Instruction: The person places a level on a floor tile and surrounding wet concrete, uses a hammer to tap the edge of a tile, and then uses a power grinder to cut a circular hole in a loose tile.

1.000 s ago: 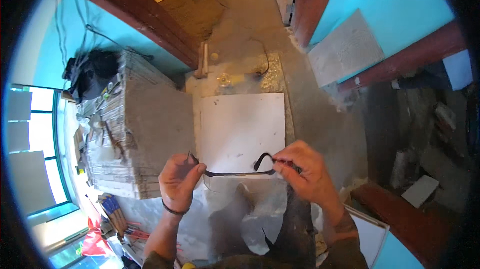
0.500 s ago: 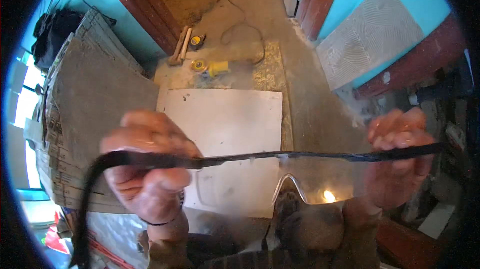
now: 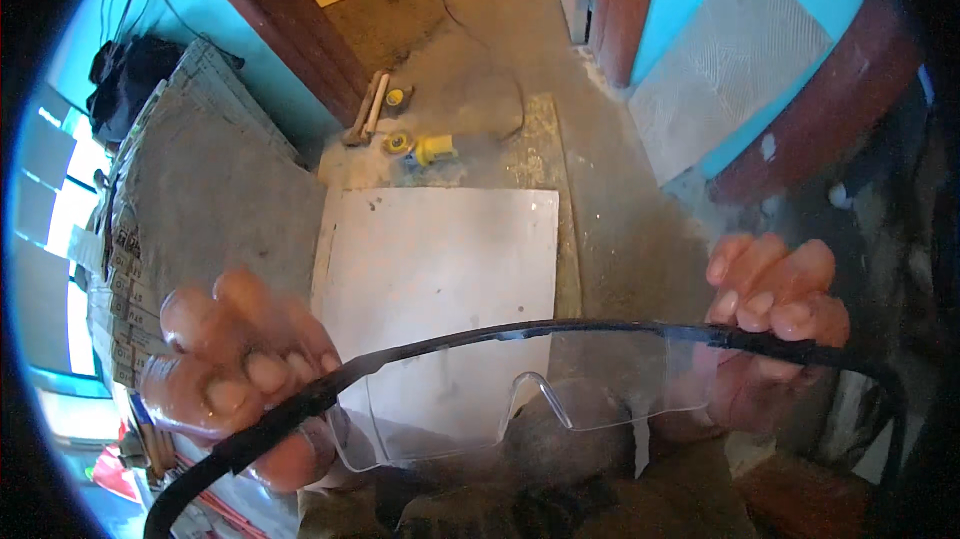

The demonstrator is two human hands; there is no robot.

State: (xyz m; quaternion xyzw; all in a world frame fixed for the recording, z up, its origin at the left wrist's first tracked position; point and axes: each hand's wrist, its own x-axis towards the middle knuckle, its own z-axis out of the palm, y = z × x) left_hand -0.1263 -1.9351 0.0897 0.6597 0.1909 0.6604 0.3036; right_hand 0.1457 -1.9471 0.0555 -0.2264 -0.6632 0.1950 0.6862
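Note:
A pair of clear safety glasses [image 3: 440, 424] with a black top frame is held up close in front of me. The lens hangs down, with its nose notch near the middle. My left hand [image 3: 240, 369] is closed on the black frame at the left hinge, thumb below and fingers above. At the other hinge, my right hand [image 3: 780, 299] grips the frame with its fingers curled over the top. The temple arms bend toward me at both sides. Beyond the glasses lies a flat white tile [image 3: 440, 259], partly seen through the lens.
Past the tile lie a yellow angle grinder [image 3: 432, 149] with a cord, a hammer [image 3: 360, 119] and a round yellow-and-black tape measure [image 3: 398, 99]. Large grey tiles [image 3: 215, 179] lean at left below a black cloth [image 3: 140, 89]. A ridged grey tile [image 3: 725, 69] leans on the right wall.
The glasses have tilted, so the frame now arches and more of the lens shows. My left hand has moved left and down; my right hand has shifted slightly left. Both keep hold.

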